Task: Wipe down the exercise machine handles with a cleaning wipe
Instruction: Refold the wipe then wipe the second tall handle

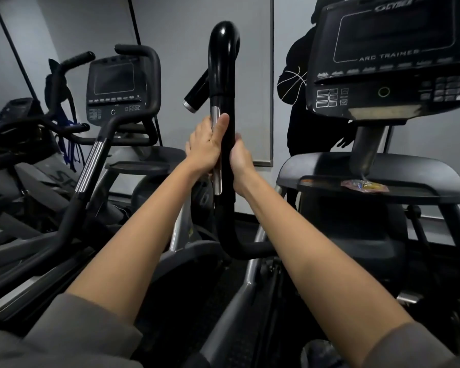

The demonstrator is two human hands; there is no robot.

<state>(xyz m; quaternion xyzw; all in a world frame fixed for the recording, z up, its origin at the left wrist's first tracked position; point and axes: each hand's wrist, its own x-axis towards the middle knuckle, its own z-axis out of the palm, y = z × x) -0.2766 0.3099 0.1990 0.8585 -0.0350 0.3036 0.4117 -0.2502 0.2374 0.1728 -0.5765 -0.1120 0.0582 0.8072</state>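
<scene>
Grey sleeves (64, 338) sit nearest, both bare forearms reaching up to the tall black tubular machine handle (223, 62) with its hooked top. Open wall shows on either side of its upper part; the black Cybex console (391, 57) stands near to the right, cut off by the frame edge. Left hand (206, 147) wraps the chrome sensor strip (215, 120), thumb lying upward. Right hand (239, 158) grips the handle's far side, its fingers hidden. Whether either hand holds a wipe cannot be told.
</scene>
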